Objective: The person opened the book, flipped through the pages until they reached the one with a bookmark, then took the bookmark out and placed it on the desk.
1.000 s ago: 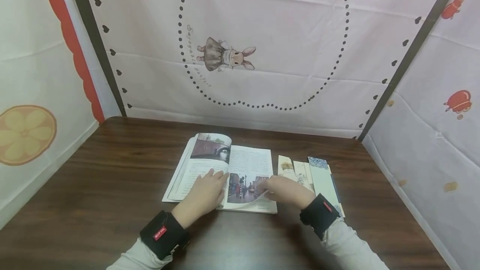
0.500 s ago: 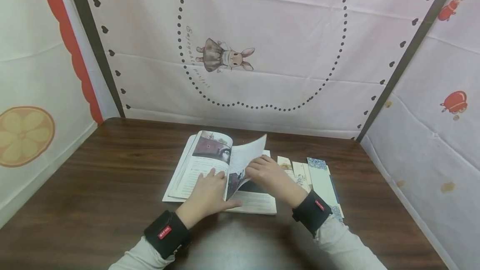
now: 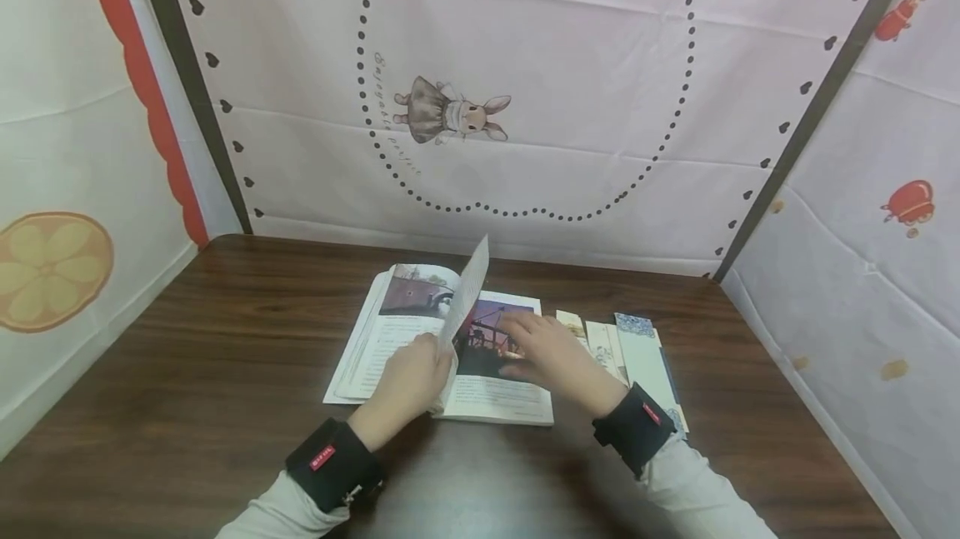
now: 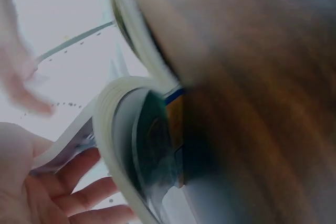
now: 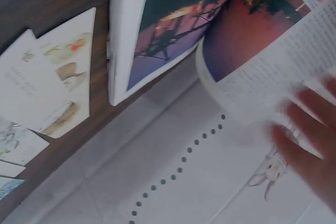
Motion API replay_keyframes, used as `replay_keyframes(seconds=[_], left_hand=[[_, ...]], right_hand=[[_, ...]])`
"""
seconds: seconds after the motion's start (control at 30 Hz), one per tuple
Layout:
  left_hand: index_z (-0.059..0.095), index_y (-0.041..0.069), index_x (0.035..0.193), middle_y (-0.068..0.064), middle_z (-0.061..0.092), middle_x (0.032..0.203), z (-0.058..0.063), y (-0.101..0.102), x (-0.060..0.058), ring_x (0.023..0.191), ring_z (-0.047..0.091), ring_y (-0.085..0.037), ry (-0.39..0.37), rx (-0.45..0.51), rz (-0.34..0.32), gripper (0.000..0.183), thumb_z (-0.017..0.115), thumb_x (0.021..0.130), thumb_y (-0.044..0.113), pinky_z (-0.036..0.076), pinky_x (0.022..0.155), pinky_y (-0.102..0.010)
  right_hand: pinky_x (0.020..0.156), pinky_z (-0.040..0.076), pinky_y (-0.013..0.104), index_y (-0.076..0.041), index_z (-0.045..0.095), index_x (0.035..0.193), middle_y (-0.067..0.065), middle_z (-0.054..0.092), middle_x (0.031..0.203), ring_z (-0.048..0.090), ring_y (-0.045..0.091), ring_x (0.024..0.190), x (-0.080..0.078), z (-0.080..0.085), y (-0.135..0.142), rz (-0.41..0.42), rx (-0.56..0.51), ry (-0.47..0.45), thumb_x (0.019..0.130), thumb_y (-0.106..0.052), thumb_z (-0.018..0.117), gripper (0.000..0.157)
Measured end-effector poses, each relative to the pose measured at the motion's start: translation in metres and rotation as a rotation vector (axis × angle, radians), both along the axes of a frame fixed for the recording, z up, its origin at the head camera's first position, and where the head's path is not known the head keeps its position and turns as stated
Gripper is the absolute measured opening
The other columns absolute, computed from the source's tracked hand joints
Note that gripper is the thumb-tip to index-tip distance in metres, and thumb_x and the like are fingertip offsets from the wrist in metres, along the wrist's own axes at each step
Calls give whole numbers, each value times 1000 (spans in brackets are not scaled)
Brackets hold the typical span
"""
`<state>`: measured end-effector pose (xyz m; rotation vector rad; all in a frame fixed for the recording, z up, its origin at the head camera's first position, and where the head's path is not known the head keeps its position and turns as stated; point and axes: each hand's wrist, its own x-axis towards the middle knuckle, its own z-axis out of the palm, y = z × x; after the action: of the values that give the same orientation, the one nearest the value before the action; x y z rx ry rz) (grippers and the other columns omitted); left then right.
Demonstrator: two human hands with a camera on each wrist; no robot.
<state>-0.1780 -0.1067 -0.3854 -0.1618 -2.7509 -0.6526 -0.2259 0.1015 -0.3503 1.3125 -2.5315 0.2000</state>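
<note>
An open book (image 3: 495,401) lies on the table, with a photo of a structure against a purple sky on its right page. One page (image 3: 467,285) stands up near the spine. My left hand (image 3: 411,376) is on the left half and grips the raised page; in the left wrist view, its fingers (image 4: 84,195) reach past curved leaves. Over the right page is my right hand (image 3: 558,356), its fingers apart and holding nothing. The right wrist view shows blurred right-hand fingers (image 5: 310,124) near the curving page.
Right of the book, several bookmark-like printed cards lie side by side, among them a pale green card (image 3: 647,368) with blue patterned ends and a cream card (image 5: 65,85). The brown wooden table (image 3: 225,339) is enclosed by printed cloth walls (image 3: 585,106).
My right hand lifted a page from the right side and swung it leftward, then let go. My left hand now holds that page, and a different photo shows beneath.
</note>
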Motion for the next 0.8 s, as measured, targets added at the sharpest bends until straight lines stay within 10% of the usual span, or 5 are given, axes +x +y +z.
replay_keyframes(seconds=[0.17,0.37,0.57,0.67,0.8], left_hand=[[60,-10,112,-25,68,97,8,-14,1,85,68,-34,5,272,40,35,52,93,19,55,74,-45],[55,-6,117,-22,68,95,7,-28,5,86,67,-35,98,269,90,32,58,89,10,54,71,-44],[39,5,136,-17,59,78,4,-33,7,67,54,-28,149,37,138,59,64,82,0,40,54,-34],[32,13,144,-27,58,108,-1,-35,6,108,52,-44,128,-136,164,72,65,82,-1,44,85,-52],[42,22,142,-26,35,145,-6,-38,6,138,16,-54,98,-338,40,67,64,83,-1,14,105,-73]], right_hand=[[96,48,43,-6,57,127,14,57,132,57,28,119,1,-17,10,-110,264,-291,78,-42,73,63],[99,46,44,-7,51,135,12,51,140,55,30,121,2,-32,13,-201,318,-440,71,-40,80,77],[101,45,42,-10,53,133,8,54,138,56,27,121,-2,-34,15,-197,338,-456,71,-42,79,74],[101,44,43,-10,54,133,9,53,138,55,28,122,-4,-33,16,-180,326,-484,72,-41,79,72],[102,44,44,-11,54,133,10,51,140,54,29,123,-4,-33,16,-168,327,-494,74,-38,78,69]])
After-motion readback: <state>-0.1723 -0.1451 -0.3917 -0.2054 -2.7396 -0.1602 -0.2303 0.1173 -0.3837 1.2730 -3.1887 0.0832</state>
